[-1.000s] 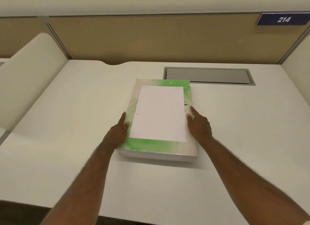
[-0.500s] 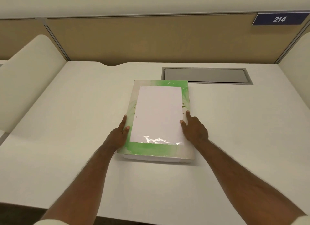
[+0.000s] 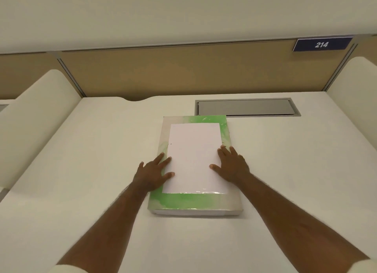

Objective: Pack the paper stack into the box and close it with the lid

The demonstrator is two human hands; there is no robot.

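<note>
Lid (image 3: 195, 201) covers the box on the desk (image 3: 81, 170); box contents are hidden. Left hand (image 3: 152, 174) and right hand (image 3: 231, 166) lie flat, fingers spread, gripping nothing.

A lidded box (image 3: 194, 201) lies mid-desk (image 3: 81, 170), a sheet (image 3: 193, 156) on top. Left hand (image 3: 152, 174) and right hand (image 3: 231, 165) rest flat on its sides. A hatch (image 3: 246, 107) lies behind.

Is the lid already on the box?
Yes, the green lid covers the box, and both the left hand and the right hand lie flat on it.
</note>
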